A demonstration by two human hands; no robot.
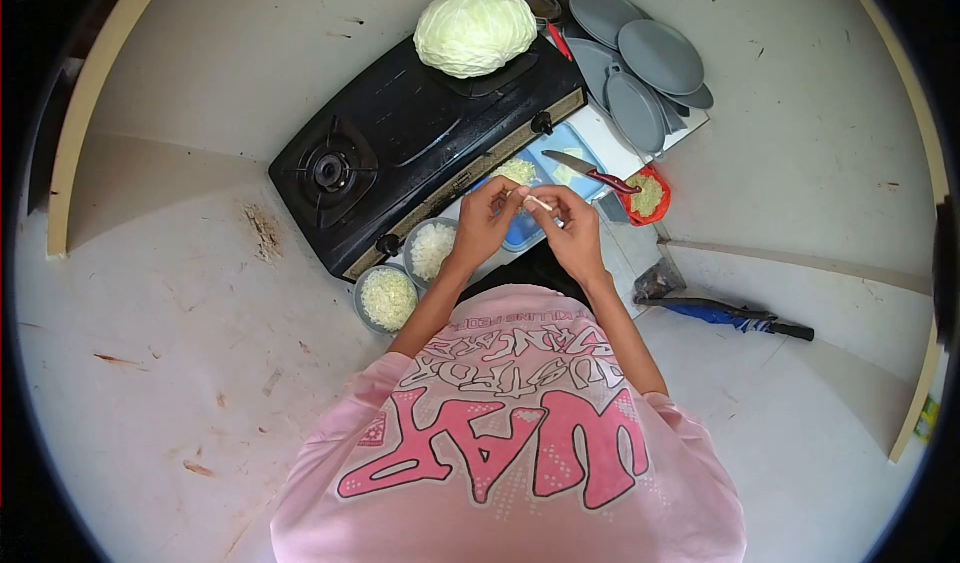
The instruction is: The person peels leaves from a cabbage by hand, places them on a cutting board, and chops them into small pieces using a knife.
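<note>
My left hand (484,225) and my right hand (572,241) meet over a blue tray (592,131), fingertips pinched together. Between them is a small, slim whitish piece (539,203), too small to name; my right thumb and fingers grip it. Whether the left fingertips hold part of it too is hidden. Just beyond my hands, finely chopped pale green cabbage (517,171) lies on the tray. A knife (588,170) with a dark red handle rests across the tray, beside flat pale pieces (568,168).
A black gas stove (400,133) carries a whole cabbage (475,31). Bowls of chopped white food (433,249) and chopped cabbage (388,298) stand left. At right are a red container (650,197), grey plates (660,56) and a folded umbrella (725,313).
</note>
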